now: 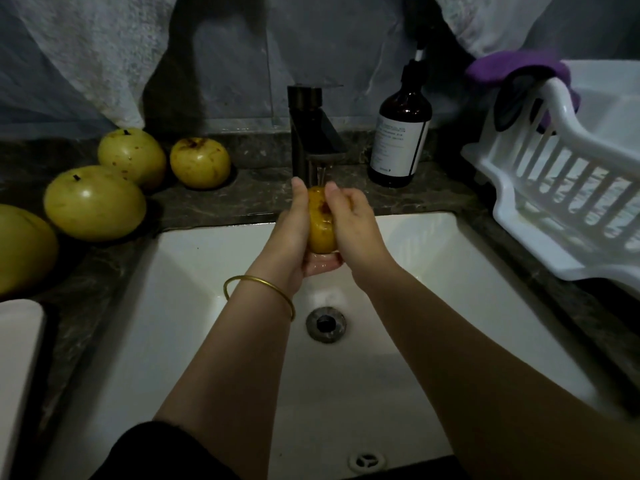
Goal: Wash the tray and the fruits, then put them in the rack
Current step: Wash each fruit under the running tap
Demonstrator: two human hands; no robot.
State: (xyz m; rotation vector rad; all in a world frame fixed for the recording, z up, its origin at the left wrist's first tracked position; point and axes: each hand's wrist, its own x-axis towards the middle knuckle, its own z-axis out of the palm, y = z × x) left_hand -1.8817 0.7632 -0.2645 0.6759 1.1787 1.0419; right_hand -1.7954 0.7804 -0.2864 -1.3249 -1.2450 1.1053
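Four yellow-green fruits (93, 202) sit on the dark counter (242, 199), left of the white sink (194, 271). Over the basin, the left hand (292, 233), with a gold bangle (263, 284) at the wrist, and the right hand (353, 220) clasp a fifth fruit (321, 223) between curled fingers beneath the black faucet (308, 129). An amber pump bottle (400, 133) and a white dish rack (561, 188) stand at right.

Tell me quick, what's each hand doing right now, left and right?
Left hand: holds the small round yellow fruit, cupping it from below.
Right hand: grips the same fruit from the other side.
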